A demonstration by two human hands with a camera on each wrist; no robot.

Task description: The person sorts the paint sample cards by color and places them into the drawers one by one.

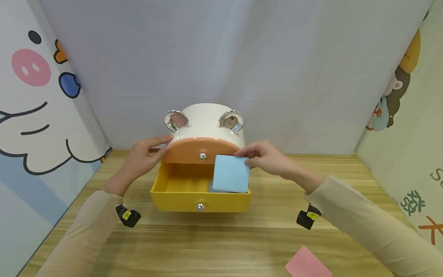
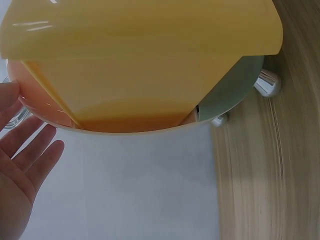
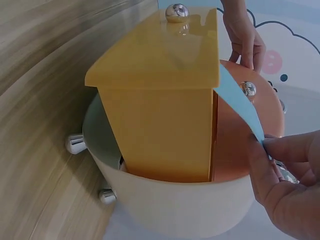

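Note:
A small white storage box (image 1: 207,119) with silver ears has an orange upper drawer (image 1: 183,150) pushed in and a yellow lower drawer (image 1: 176,200) pulled out. My right hand (image 1: 266,159) pinches a light blue square card (image 1: 231,173) by its upper right corner, between thumb and fingers. The card stands tilted over the right part of the yellow drawer, its lower edge down by the drawer's front wall. Behind it, a bluish piece (image 1: 211,187) shows inside the drawer. My left hand (image 1: 140,159) rests at the box's upper left side, fingers fairly straight, thumb by the orange front.
A pink card (image 1: 308,263) lies on the wooden table (image 1: 194,246) at the front right. Behind the box hangs a pale grey curtain (image 1: 294,77). Cartoon-printed panels stand at the left (image 1: 31,127) and right (image 1: 398,154). Silver feet (image 3: 76,143) hold the box up.

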